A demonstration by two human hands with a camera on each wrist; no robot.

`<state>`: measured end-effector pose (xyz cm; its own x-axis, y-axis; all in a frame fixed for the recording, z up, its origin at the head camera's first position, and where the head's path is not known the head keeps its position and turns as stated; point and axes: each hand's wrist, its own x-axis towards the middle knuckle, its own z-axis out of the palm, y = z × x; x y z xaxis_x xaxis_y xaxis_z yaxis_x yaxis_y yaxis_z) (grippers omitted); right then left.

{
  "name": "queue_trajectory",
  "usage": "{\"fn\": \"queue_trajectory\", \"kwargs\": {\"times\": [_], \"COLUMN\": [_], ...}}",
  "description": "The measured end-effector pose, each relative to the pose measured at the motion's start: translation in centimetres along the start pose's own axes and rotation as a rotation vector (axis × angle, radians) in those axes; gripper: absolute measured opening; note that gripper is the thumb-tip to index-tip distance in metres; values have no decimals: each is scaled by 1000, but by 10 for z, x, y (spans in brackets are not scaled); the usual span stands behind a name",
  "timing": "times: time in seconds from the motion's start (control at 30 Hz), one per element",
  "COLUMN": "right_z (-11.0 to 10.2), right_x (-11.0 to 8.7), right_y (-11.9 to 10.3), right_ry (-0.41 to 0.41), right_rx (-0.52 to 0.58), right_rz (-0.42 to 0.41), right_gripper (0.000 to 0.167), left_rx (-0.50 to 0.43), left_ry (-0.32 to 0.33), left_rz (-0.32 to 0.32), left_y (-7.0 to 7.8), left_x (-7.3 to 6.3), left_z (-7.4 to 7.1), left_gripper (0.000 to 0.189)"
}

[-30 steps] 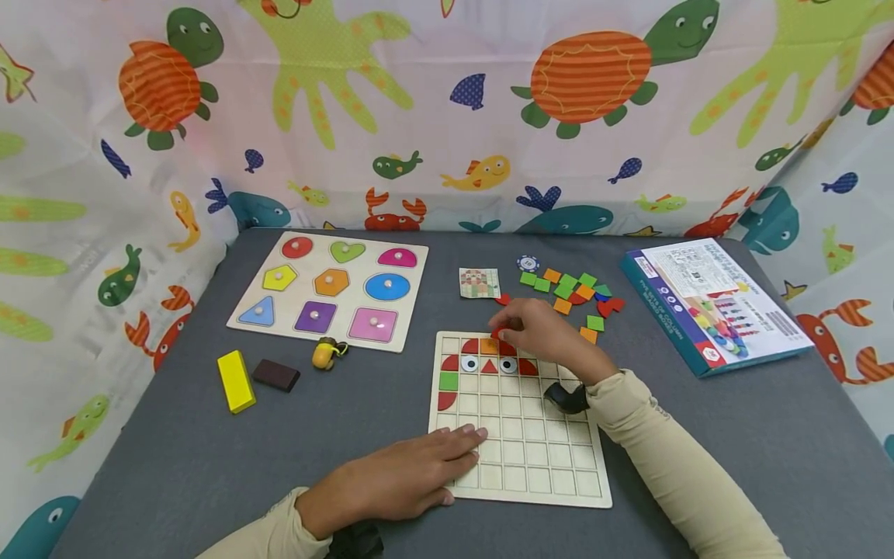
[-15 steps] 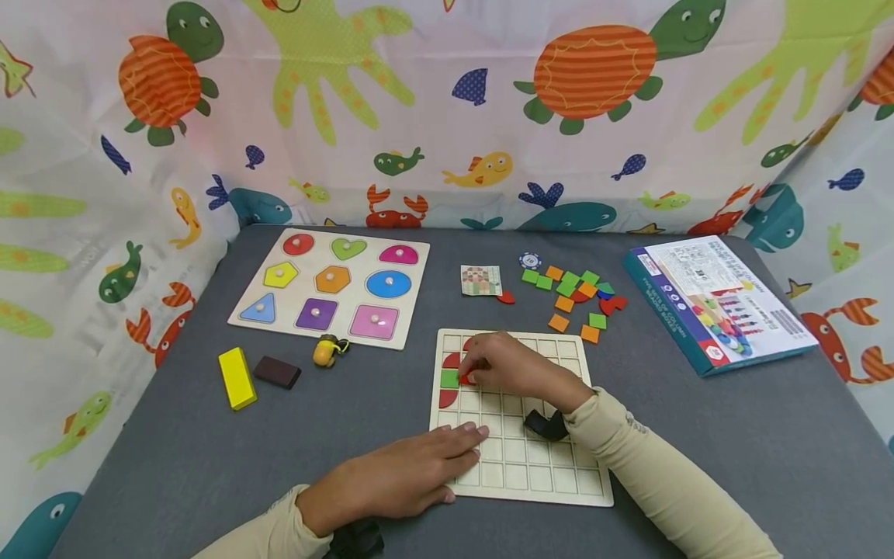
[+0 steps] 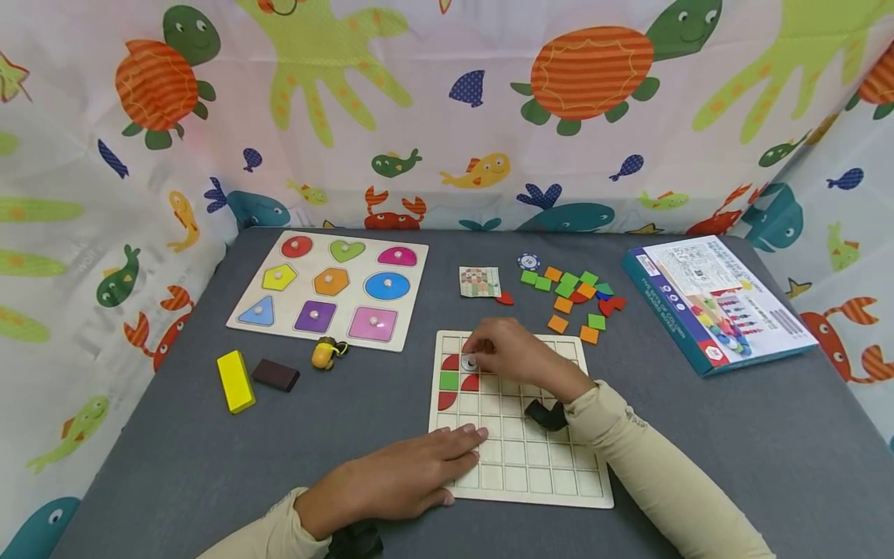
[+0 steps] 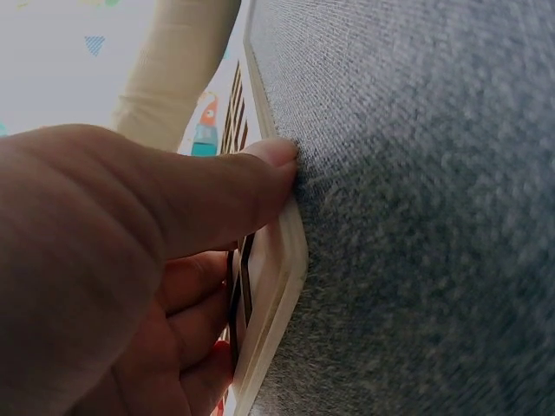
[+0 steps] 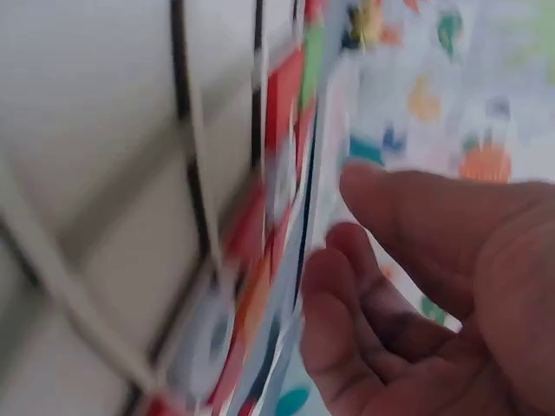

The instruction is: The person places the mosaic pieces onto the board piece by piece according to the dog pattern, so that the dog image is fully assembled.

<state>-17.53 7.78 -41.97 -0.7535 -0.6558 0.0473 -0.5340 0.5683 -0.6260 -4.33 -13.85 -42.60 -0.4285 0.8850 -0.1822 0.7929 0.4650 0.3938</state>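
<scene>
In the head view a pale wooden grid board (image 3: pixel 520 454) lies on the grey table. My left hand (image 3: pixel 401 473) rests on its lower left edge with fingers extended; in the left wrist view the thumb (image 4: pixel 234 186) touches the board's rim. My right hand (image 3: pixel 520 353) hovers over the upper rows, covering part of the pattern. Its thumb (image 5: pixel 408 204) and fingers are apart with nothing between them. At the upper left of the grid sit a green square tile (image 3: pixel 449 380), a red rounded tile (image 3: pixel 470 383) beside it, another red rounded tile (image 3: pixel 447 401) below and a round eye tile (image 3: pixel 469 363).
Loose green, orange and red tiles (image 3: pixel 564 291) lie behind the board beside a small pattern card (image 3: pixel 479 282). A boxed set (image 3: pixel 719 303) stands right. At left are a shape puzzle (image 3: pixel 328 291), a yellow block (image 3: pixel 237 381), a dark block (image 3: pixel 275 375) and a small yellow toy (image 3: pixel 325 353).
My right hand moved from the top middle of the board to the left, left a red rounded tile right of the green square, then rose slightly. The left hand stayed put.
</scene>
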Motion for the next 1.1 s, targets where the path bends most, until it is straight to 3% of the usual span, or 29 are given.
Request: {"fn": "queue_trajectory", "kwargs": {"times": [0.2, 0.33, 0.57, 0.7, 0.97, 1.1], "right_z": [-23, -35, -41, -41, -47, -52], "right_x": [13, 23, 30, 31, 28, 21], "right_y": [35, 53, 67, 68, 68, 70], "right_ry": [211, 264, 141, 137, 81, 28], "right_rx": [51, 55, 40, 18, -13, -25], "right_rz": [271, 354, 400, 407, 434, 418], "right_gripper": [12, 19, 31, 34, 13, 18], "left_rx": [-3, 16, 13, 12, 21, 18], "left_ry": [-7, 8, 20, 20, 30, 36], "left_rz": [0, 9, 23, 22, 33, 35], "left_y": [0, -1, 0, 0, 0, -1], "left_x": [1, 1, 0, -1, -1, -2], "left_z": [-2, -2, 0, 0, 0, 2], "left_gripper": [61, 61, 61, 61, 61, 61]}}
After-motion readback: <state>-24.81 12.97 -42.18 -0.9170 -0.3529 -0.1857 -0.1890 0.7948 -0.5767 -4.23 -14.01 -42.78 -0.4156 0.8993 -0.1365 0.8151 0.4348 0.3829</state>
